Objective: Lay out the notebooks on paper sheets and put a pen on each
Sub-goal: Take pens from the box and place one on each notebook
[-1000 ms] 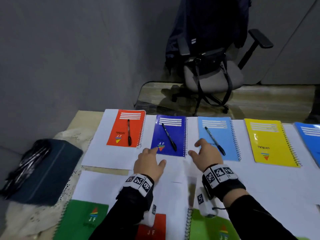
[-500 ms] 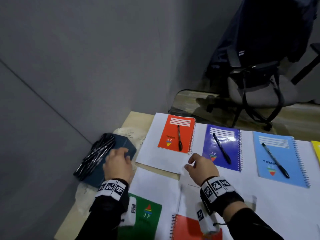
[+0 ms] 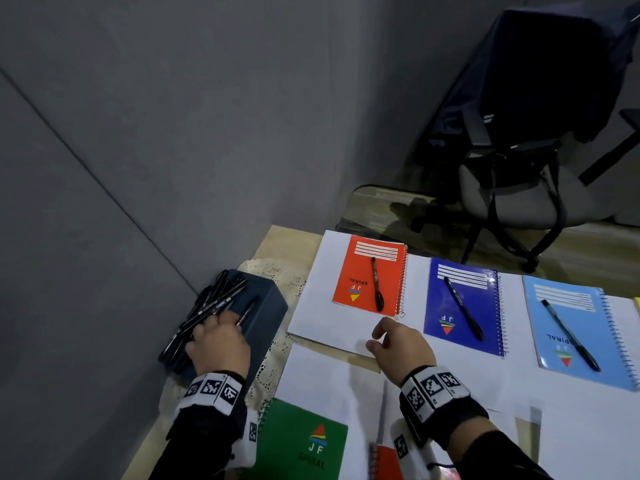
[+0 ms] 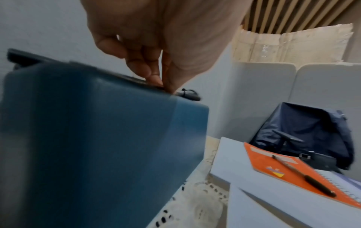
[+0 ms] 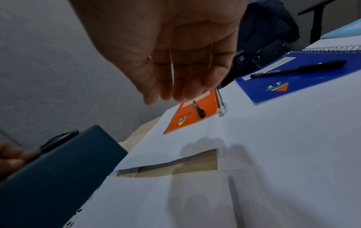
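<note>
Several black pens (image 3: 211, 306) lie on a dark blue box (image 3: 266, 306) at the table's left edge. My left hand (image 3: 225, 322) is on the box top and pinches one pen (image 4: 187, 94) between thumb and fingers (image 4: 154, 77). My right hand (image 3: 377, 336) hovers with relaxed fingers over the white paper sheet (image 3: 322, 306), holding nothing. The orange notebook (image 3: 360, 271), dark blue notebook (image 3: 481, 299) and light blue notebook (image 3: 588, 341) each carry a pen. The green notebook (image 3: 304, 441) on the near sheet has none.
A grey wall stands close on the left. A lace cloth (image 3: 277, 282) lies under the box. A red notebook (image 3: 388, 462) shows at the bottom edge. An office chair (image 3: 519, 188) with a dark jacket stands beyond the table.
My left hand has gone from the paper by the dark blue notebook over to the box and taken hold of a pen. My right hand has drifted left. The view has turned left.
</note>
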Motion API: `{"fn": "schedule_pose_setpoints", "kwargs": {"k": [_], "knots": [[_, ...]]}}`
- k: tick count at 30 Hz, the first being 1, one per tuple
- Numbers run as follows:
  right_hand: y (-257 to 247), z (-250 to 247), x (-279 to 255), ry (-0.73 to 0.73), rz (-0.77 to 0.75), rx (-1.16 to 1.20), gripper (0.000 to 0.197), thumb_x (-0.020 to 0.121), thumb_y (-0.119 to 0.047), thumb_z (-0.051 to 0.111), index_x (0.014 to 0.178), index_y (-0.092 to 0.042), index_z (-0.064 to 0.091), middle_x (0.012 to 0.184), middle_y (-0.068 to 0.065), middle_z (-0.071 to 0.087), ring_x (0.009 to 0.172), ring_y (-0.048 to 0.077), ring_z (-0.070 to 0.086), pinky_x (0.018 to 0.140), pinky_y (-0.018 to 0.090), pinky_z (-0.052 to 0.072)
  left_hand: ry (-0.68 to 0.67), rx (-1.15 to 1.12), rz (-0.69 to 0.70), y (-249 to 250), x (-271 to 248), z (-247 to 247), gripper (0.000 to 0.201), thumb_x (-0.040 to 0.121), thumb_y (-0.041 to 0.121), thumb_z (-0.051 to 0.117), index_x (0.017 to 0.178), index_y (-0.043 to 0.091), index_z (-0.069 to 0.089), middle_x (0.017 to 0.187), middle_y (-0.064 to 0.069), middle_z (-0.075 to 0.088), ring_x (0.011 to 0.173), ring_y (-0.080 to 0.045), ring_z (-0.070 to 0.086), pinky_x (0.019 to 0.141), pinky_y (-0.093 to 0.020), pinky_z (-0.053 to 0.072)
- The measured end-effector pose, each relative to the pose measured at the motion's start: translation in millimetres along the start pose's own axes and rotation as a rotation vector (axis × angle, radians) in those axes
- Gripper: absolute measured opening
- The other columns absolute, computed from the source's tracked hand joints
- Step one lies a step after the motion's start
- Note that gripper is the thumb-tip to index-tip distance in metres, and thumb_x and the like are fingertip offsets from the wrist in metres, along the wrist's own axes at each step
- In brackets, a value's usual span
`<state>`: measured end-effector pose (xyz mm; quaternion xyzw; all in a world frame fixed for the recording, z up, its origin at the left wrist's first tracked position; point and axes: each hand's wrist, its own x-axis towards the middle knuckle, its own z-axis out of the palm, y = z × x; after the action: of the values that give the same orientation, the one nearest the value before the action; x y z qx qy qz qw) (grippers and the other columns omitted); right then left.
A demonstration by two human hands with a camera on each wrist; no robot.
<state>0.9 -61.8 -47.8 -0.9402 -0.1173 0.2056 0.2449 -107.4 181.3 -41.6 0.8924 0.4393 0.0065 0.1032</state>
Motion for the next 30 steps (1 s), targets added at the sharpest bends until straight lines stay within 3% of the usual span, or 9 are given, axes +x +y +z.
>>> {"fn": "schedule_pose_setpoints", "kwargs": {"k": [3,7,9,11,16,19,24,27,30], "knots": [[-10,0,-4,0.012,-0.111,0.023,0.011,0.090,-0.029,0.057,0.099,-0.025,0.060,0.094,-0.004,0.064,0.090,0.016,0.059,0.077,0.029,0.049,0.031,-0.026,0.122,18,-11,-5,0.025,0.096,0.019,0.047,0.118,0.023,0.058,0.121,-0.004,0.056,0.113,-0.025,0.045,0.091,-0.041,0.035],[-16,-7,-8,0.115,-0.297,0.057,0.027,0.091,-0.021,0.058,0.117,-0.027,0.056,0.117,-0.006,0.058,0.096,0.012,0.058,0.082,0.027,0.048,0.007,-0.090,0.367,67,-36,-2,0.030,0.097,0.017,0.042,0.119,0.030,0.057,0.116,0.003,0.054,0.110,-0.020,0.047,0.095,-0.037,0.032],[-11,-17,-8,0.163,-0.373,0.007,0.037,0.089,-0.017,0.060,0.125,-0.025,0.054,0.125,-0.005,0.053,0.102,0.018,0.060,0.080,0.033,0.051,-0.048,-0.076,0.463,96,-47,4,0.033,0.098,0.016,0.038,0.122,0.034,0.053,0.116,0.005,0.052,0.111,-0.018,0.048,0.096,-0.035,0.031],[0,-27,-7,0.187,-0.411,-0.062,0.037,0.086,-0.013,0.062,0.122,-0.021,0.058,0.122,-0.002,0.056,0.098,0.025,0.063,0.072,0.035,0.052,-0.081,-0.039,0.542,123,-60,8,0.033,0.098,0.017,0.038,0.122,0.035,0.051,0.118,0.006,0.050,0.113,-0.018,0.048,0.094,-0.034,0.031],[58,-57,-17,0.183,-0.269,-0.095,0.028,0.094,-0.018,0.053,0.121,-0.017,0.061,0.116,0.003,0.060,0.099,0.030,0.063,0.076,0.039,0.051,-0.141,-0.008,0.696,181,-100,20,0.030,0.097,0.017,0.038,0.120,0.034,0.050,0.119,0.007,0.047,0.115,-0.018,0.044,0.093,-0.033,0.029],[99,-72,-25,0.164,-0.196,-0.119,0.031,0.096,-0.014,0.049,0.126,-0.018,0.057,0.120,0.004,0.059,0.103,0.030,0.061,0.082,0.038,0.050,-0.174,-0.009,0.777,210,-122,30,0.030,0.099,0.020,0.037,0.121,0.035,0.050,0.120,0.009,0.047,0.117,-0.017,0.042,0.099,-0.033,0.025],[168,-102,-42,0.176,-0.075,-0.106,0.027,0.095,-0.012,0.048,0.121,-0.015,0.056,0.118,0.005,0.061,0.103,0.030,0.060,0.081,0.037,0.049,-0.224,-0.021,0.873,270,-164,44,0.028,0.101,0.032,0.036,0.124,0.038,0.052,0.123,0.011,0.049,0.120,-0.016,0.042,0.112,-0.038,0.017],[209,-122,-52,0.186,0.011,-0.096,0.024,0.095,-0.011,0.046,0.116,-0.015,0.056,0.114,0.006,0.063,0.102,0.029,0.060,0.081,0.036,0.048,-0.250,-0.060,0.901,304,-190,50,0.033,0.100,0.035,0.038,0.132,0.037,0.046,0.135,0.010,0.044,0.128,-0.015,0.038,0.117,-0.043,0.012],[246,-141,-61,0.226,0.096,-0.088,0.023,0.095,-0.011,0.047,0.115,-0.012,0.058,0.113,0.008,0.061,0.101,0.031,0.061,0.081,0.035,0.047,-0.298,-0.100,0.889,334,-213,57,0.048,0.100,0.036,0.039,0.147,0.033,0.028,0.154,0.006,0.026,0.142,-0.016,0.022,0.118,-0.047,0.006]]}}
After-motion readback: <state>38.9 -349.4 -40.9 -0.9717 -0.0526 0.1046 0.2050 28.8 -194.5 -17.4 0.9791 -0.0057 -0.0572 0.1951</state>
